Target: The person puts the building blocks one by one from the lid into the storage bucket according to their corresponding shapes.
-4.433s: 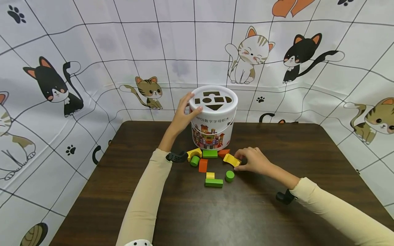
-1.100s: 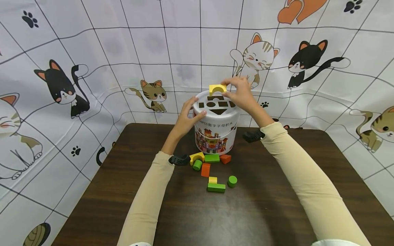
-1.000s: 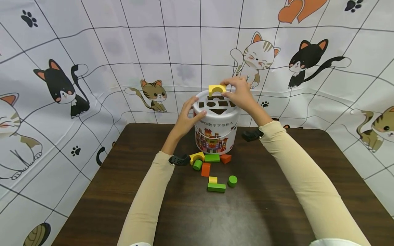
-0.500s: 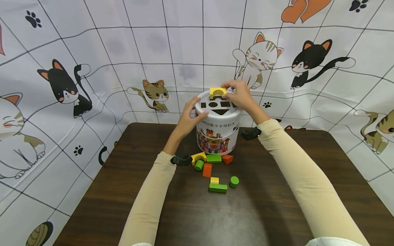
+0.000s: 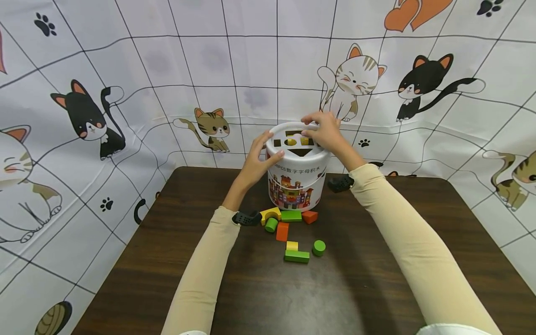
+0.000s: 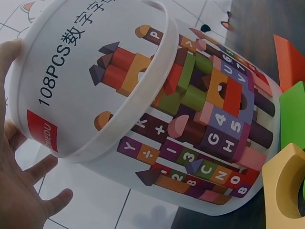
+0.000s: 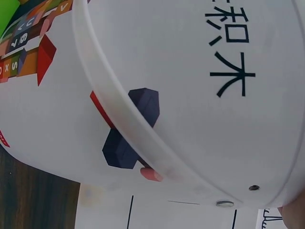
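While the left hand (image 5: 256, 156) pressed against the left side of the white bucket (image 5: 296, 179), fingers curled round the rim of its lid (image 5: 279, 151), the bucket stood upright at the far middle of the dark tabletop (image 5: 167, 242). And there, seen from the left wrist view, the palm (image 6: 14, 191) lay against the printed wall of the bucket (image 6: 143, 109). On top, a yellow block (image 5: 304, 141) showed in one of the lid's cut-out holes, sunk below the surface. Over to the right, the right hand (image 5: 324, 132) rested on the far right of the lid, fingers bent down onto it by the holes; whether it pinched anything I could not tell. In front of the bucket lay the loose blocks: a yellow arch (image 5: 270, 214), a green cylinder (image 5: 271, 224), an orange block (image 5: 282, 231), a green bar (image 5: 297, 256) and a second green cylinder (image 5: 319, 247).
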{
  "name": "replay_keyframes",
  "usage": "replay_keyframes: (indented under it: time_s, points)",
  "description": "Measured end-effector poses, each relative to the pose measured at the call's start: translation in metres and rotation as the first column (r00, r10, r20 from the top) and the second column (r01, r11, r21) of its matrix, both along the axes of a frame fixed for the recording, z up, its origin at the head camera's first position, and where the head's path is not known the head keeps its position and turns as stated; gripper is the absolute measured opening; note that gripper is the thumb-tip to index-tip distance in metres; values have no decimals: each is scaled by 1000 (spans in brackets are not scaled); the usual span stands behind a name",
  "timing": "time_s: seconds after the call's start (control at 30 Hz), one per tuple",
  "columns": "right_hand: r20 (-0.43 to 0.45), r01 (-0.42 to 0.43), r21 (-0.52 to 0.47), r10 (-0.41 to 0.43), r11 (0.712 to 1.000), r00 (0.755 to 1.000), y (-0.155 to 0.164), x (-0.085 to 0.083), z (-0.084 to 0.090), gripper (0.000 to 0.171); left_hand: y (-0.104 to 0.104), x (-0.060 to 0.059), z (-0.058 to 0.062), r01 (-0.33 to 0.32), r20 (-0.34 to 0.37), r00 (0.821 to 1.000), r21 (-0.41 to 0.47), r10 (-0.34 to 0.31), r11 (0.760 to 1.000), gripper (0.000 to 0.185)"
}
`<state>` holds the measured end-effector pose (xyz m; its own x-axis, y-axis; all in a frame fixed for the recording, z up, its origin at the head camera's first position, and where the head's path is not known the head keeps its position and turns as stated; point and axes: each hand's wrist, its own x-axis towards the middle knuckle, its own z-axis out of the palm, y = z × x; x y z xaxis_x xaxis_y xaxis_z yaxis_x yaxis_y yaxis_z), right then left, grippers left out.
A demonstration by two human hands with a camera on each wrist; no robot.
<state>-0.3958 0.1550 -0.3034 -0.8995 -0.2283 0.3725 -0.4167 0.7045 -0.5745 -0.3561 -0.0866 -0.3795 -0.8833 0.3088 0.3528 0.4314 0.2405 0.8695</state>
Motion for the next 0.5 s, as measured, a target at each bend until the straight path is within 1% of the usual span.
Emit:
replay_keyframes:
  time_s: [0.17,0.5]
  points:
    - [-3,7,4,-7,1000,1000,1,3,1,42,1,0,0,10,-7,1000,9,-10,1000,78]
    - [-21,-18,11,18,1000,1000,5,13,4,39,0,3,3,5,-6,1000,8,-5,1000,81]
